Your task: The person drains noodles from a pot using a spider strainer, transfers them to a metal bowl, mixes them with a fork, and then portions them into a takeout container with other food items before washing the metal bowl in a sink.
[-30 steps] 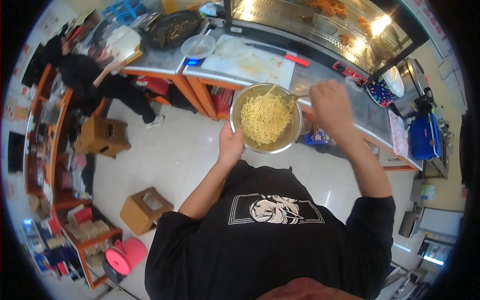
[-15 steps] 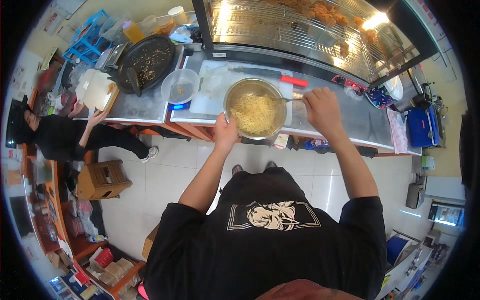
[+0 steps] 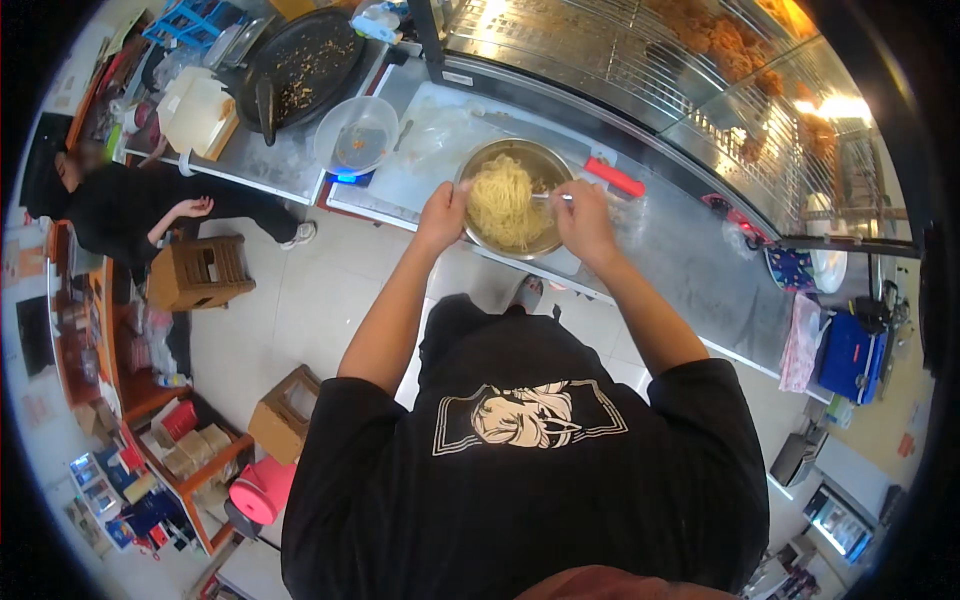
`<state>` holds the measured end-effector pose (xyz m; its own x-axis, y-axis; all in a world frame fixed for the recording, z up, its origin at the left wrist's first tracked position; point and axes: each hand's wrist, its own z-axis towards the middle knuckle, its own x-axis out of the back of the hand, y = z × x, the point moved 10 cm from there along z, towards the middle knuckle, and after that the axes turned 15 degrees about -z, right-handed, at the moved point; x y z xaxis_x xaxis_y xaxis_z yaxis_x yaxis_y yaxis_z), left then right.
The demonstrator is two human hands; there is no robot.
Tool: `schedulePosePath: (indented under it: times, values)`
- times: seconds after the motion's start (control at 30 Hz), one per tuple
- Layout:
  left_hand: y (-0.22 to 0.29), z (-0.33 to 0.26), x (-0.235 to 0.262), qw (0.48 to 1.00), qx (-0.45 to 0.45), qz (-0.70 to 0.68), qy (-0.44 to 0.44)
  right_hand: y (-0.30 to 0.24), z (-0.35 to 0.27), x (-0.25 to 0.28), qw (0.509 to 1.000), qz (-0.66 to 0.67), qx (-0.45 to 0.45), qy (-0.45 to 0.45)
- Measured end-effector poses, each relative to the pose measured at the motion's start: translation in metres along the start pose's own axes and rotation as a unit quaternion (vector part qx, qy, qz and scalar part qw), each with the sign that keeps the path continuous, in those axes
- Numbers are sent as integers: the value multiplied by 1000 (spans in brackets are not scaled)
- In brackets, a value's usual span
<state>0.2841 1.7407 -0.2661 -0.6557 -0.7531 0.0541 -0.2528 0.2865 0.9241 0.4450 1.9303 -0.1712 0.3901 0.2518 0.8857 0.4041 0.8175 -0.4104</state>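
Observation:
Yellow noodles (image 3: 503, 203) are heaped up in a steel mixing bowl (image 3: 548, 163), rising on its left side above the rim. My left hand (image 3: 443, 214) is closed on the bowl's left rim. At the right side, my right hand (image 3: 586, 218) grips the handle of a metal utensil (image 3: 552, 197); its head is hidden among the noodles. Below the bowl lies a white cutting board (image 3: 432, 150). Just beyond my right hand is a red knife handle (image 3: 615, 177), its blade mostly hidden behind the bowl.
A clear plastic tub (image 3: 358, 140) stands on a lit scale left of the board. Farther left are a black pan (image 3: 305, 70) with crumbs and an open carton (image 3: 196, 118) near a co-worker (image 3: 125, 200). A heated cabinet (image 3: 640, 60) with fried food lines the back.
My right hand has come in close to the bowl, and the noodles have been lifted into a taller heap. The co-worker's near hand has left the carton. The whole view has shifted.

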Motion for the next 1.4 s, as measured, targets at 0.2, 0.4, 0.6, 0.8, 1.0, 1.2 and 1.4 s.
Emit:
schedulePosePath:
  times: [0.2,0.4,0.6,0.8,1.0,1.2,1.4]
  values:
    - [-19,-4,24,992,56,-109,31,-85,8,106,914,-246,313,82]
    - [-14,-27,-6,992,85,-82,-34,-74,67,116,904,-327,271,55]
    - [-14,17,2,998,-3,-62,-5,-4,101,-27,974,-149,170,-17]
    - [-3,22,11,995,28,-95,-15,-57,98,26,939,-146,285,-128]
    - [44,13,-9,990,-123,-39,-65,36,64,-2,943,-280,134,-121]
    - [90,-13,-18,962,-245,97,-72,40,-2,-60,981,68,-127,-128]
    - [84,-4,-6,956,-277,81,-58,34,-15,-16,968,184,-172,15]
